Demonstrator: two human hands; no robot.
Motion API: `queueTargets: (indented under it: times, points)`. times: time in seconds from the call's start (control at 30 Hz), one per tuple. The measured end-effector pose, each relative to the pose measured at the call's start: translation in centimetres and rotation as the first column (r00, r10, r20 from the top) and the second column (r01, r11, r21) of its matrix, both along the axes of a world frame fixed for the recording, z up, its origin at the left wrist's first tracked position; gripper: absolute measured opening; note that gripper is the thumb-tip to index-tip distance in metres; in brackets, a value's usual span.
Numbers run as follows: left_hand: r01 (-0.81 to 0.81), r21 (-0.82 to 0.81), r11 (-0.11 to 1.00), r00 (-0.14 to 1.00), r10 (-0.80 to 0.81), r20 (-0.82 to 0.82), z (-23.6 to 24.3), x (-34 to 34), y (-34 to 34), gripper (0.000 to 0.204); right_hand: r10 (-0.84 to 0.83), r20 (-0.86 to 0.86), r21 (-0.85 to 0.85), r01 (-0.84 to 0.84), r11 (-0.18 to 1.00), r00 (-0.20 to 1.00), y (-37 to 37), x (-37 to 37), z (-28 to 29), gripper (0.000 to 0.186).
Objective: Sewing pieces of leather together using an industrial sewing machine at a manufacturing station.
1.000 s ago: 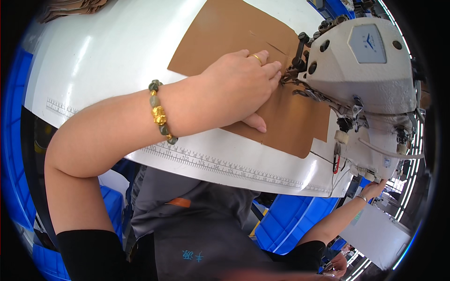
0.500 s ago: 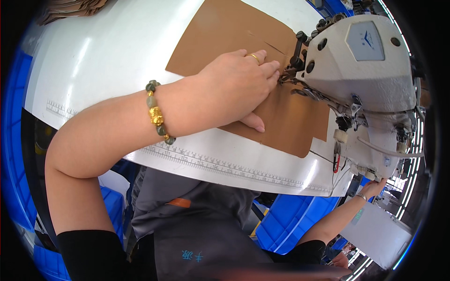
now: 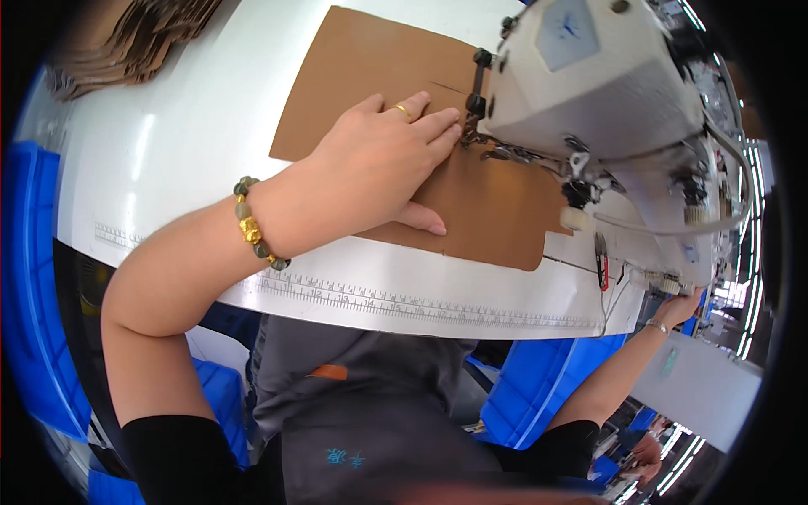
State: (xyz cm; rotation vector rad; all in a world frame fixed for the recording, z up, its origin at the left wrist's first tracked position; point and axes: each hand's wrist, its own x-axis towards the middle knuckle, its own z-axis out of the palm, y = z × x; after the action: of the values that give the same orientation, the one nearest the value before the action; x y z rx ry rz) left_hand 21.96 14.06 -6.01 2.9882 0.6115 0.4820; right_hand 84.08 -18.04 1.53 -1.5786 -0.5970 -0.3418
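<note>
A flat brown panel [image 3: 370, 59], leather-like, lies on the white sewing table with a short slit in it. My left hand [image 3: 387, 160] rests palm down on the panel, fingers stretched and thumb spread toward the near edge. Its fingertips are just left of the needle and presser foot [image 3: 471, 135] of a pale sewing machine [image 3: 581, 93]. Part of the panel passes beneath the machine head. My right hand [image 3: 676, 310] reaches up to the machine's right end, below the table's level; its fingers are mostly hidden there.
Stacked brown pieces [image 3: 143, 42] sit at the far left. A printed ruler [image 3: 370, 299] runs along the table's near edge. Small red-handled snips [image 3: 603, 268] lie by the machine. Blue bins [image 3: 539, 387] stand below the table, and another blue bin [image 3: 34, 295] is at the left.
The whole view has shifted, so the machine and panel appear farther left. My left hand stays flat on the panel beside the needle; my right hand remains at the machine's right end.
</note>
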Motion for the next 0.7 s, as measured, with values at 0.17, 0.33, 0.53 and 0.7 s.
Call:
queueTargets:
  times: [0.17, 0.33, 0.53, 0.7]
  points:
    - [0.021, -0.024, 0.999, 0.999, -0.022, -0.035, 0.7, 0.2, 0.1, 0.092, -0.355, 0.492, 0.075, 0.368, 0.927, 0.795, 3.9, -12.2, -0.3, 0.028]
    - [0.055, -0.005, 0.998, 0.993, -0.055, -0.102, 1.7, 0.8, -0.1, 0.094, 0.528, 0.169, -0.329, -0.457, 0.826, 0.832, 11.6, -31.4, -4.3, 0.013]
    - [0.053, 0.019, 0.998, 0.995, -0.051, -0.085, 1.9, 0.6, -0.1, 0.094, 0.659, -0.567, -0.364, -0.868, 0.338, 0.494, 21.3, -38.8, -2.8, 0.012]
    - [0.028, -0.003, 1.0, 0.992, -0.028, -0.124, 2.4, 0.7, -0.3, 0.098, 0.713, -0.573, -0.204, -0.913, 0.354, 0.405, 22.4, -39.3, -5.4, 0.012]
